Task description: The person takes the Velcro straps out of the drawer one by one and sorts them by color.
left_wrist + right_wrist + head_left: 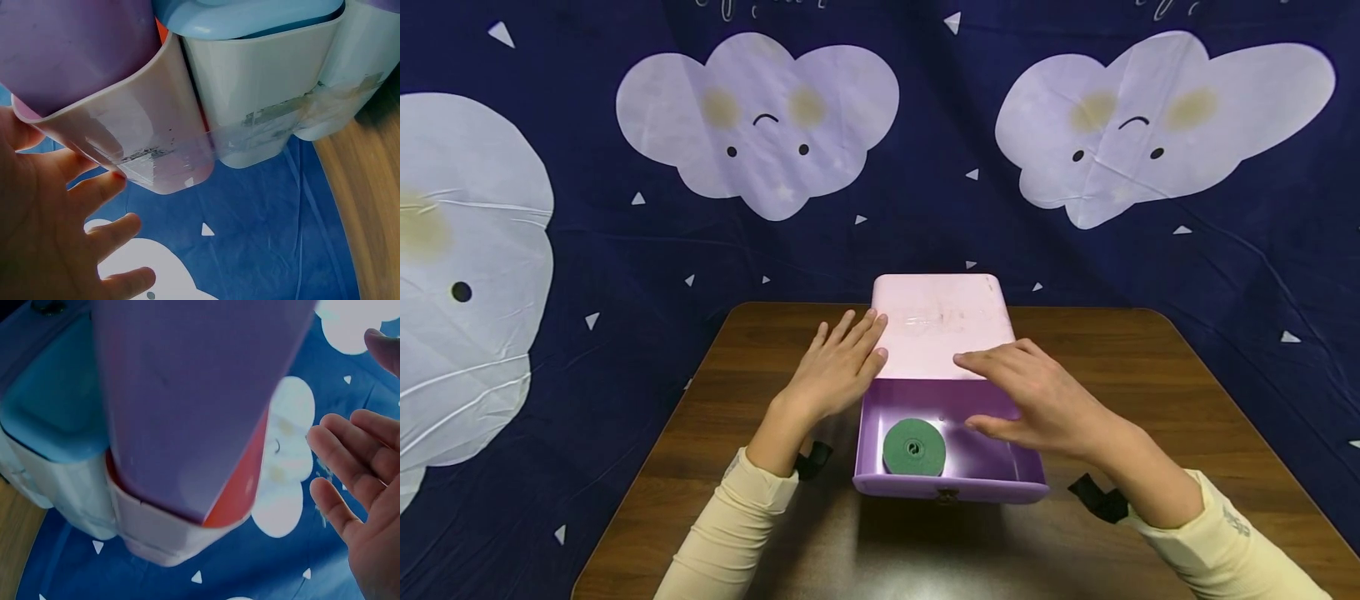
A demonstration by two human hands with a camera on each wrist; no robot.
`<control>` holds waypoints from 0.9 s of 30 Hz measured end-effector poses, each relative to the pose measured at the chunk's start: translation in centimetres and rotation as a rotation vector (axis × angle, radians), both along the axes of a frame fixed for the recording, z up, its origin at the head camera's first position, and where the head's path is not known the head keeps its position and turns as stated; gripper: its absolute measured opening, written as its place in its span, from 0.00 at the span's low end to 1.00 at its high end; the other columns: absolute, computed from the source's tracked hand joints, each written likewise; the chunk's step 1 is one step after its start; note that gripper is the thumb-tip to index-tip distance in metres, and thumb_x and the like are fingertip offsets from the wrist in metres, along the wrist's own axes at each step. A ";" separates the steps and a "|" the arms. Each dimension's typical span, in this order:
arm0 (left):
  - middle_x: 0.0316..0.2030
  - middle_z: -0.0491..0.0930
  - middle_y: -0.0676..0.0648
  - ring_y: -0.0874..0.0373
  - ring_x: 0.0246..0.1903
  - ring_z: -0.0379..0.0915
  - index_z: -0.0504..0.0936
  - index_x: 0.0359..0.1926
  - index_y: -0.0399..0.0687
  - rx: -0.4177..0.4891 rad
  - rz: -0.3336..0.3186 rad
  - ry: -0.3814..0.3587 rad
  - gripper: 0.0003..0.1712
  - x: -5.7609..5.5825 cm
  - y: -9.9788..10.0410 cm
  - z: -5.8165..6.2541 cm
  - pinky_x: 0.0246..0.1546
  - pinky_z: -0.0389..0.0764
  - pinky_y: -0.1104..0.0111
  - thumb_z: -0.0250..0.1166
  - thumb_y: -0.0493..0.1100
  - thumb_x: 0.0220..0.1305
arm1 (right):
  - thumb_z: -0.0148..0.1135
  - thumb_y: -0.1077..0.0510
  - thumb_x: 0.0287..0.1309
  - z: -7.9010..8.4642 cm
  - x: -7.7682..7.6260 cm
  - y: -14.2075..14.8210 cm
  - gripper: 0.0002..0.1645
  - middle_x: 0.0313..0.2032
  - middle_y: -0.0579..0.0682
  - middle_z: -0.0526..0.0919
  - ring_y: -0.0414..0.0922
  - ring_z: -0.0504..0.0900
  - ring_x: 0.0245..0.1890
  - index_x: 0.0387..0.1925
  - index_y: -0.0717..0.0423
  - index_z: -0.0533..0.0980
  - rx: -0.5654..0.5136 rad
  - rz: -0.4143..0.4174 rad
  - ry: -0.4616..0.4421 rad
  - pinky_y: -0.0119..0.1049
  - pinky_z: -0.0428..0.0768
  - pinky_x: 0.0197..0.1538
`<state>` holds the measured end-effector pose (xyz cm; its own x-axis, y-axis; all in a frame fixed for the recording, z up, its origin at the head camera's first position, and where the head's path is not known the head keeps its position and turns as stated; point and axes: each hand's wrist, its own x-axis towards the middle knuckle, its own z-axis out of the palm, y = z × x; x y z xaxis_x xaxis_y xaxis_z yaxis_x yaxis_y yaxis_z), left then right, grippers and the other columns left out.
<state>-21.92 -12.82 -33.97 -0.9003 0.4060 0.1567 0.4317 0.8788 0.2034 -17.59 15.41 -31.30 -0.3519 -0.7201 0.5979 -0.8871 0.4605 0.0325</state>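
A pale pink box [942,325] stands on the table with its purple drawer [880,485] pulled out toward me. Inside the drawer, on its left side, lies a green roll [901,450] with a dark spiral at its core. My left hand [833,371] rests against the pink box's left edge, fingers spread and nearly straight. In the left wrist view its fingertips meet the side of the pink casing [169,159]. Over the drawer's right side hovers my right hand [1048,400], fingers extended and thumb apart. The right wrist view shows this hand [369,481] holding nothing, apart from the drawer.
Below the pink casing, the wrist views show a white casing [262,87] with a blue drawer [59,406], and another pale casing [356,62] under that. Clear tape [219,147] runs across them. A wooden table [1120,358] carries the stack; a blue cloud-patterned cloth [940,125] hangs behind.
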 end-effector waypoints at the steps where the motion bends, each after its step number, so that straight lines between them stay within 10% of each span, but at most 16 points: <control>1: 0.75 0.45 0.54 0.49 0.75 0.36 0.46 0.74 0.61 -0.002 0.002 -0.001 0.32 0.0 0.0 0.0 0.72 0.40 0.46 0.31 0.60 0.73 | 0.66 0.40 0.50 0.0 0.0 -0.2 0.37 0.49 0.50 0.83 0.46 0.79 0.49 0.55 0.60 0.74 0.009 0.001 0.000 0.37 0.71 0.51; 27: 0.75 0.44 0.55 0.50 0.75 0.37 0.45 0.74 0.62 -0.007 0.012 0.000 0.32 0.1 0.1 0.0 0.73 0.40 0.46 0.30 0.61 0.73 | 0.68 0.40 0.49 -1.1 -0.2 -3.1 0.40 0.51 0.47 0.81 0.42 0.79 0.48 0.59 0.56 0.71 0.126 0.084 -0.104 0.40 0.76 0.50</control>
<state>-21.85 -12.73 -34.01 -0.9051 0.3962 0.1544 0.4212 0.8853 0.1973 -17.81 12.28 -32.42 -0.3425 -0.8167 0.4645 -0.9238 0.3827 -0.0084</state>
